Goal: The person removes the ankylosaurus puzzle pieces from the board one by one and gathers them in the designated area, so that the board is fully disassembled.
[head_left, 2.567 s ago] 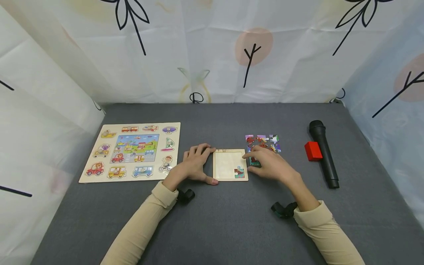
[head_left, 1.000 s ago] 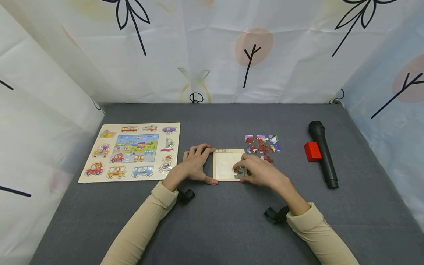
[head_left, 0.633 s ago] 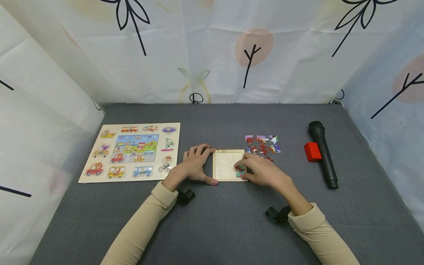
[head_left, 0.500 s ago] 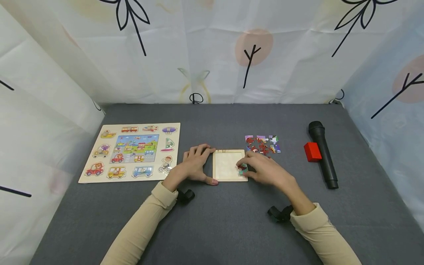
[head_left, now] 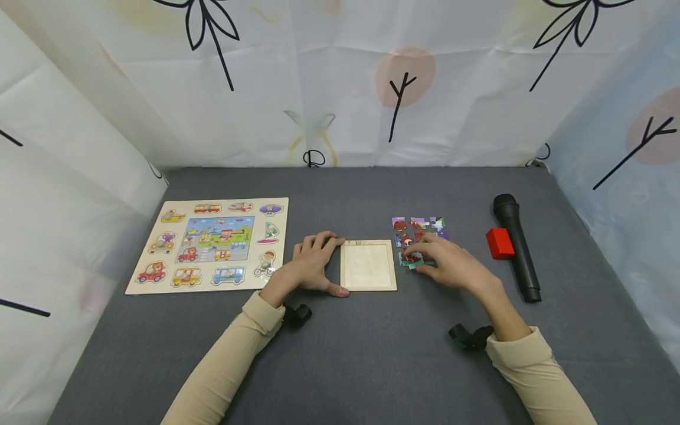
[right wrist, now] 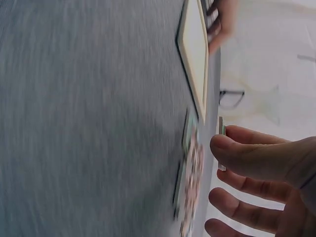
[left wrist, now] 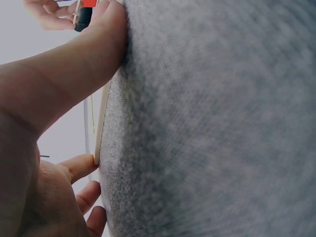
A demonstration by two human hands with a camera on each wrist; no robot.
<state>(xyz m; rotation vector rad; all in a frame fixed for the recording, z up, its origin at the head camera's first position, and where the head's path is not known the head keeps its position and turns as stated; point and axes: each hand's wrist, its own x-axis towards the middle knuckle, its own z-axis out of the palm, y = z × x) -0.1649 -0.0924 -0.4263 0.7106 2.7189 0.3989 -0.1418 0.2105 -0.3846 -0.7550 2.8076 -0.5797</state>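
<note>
The puzzle piece [head_left: 411,260], teal and red, sat in our right hand [head_left: 448,264] just right of the square wooden tray [head_left: 368,265] on the grey counter [head_left: 372,354] in the head view. The fingertips of that hand pinched the piece low over the cloth, in front of the cluster of loose pieces [head_left: 419,229]. The piece lay roughly flat; its long axis we could not tell. Our right forearm ran in from the lower right, the wrist slightly raised. Our left hand [head_left: 313,264] rested against the tray's left edge, fingers spread loosely along it and the thumb at the near corner. The tray lay empty, its sides square to the counter edge. A vehicle puzzle board [head_left: 212,243] lay well to the left, a black microphone [head_left: 516,245] and a red block [head_left: 499,243] to the right.

In the left wrist view, our left thumb and fingers [left wrist: 79,165] touched the tray's thin edge [left wrist: 101,123].

In the right wrist view, our right hand [right wrist: 266,163] held a thin piece [right wrist: 222,143] edge-on at the forefinger, with the tray [right wrist: 195,59] beyond it.
</note>
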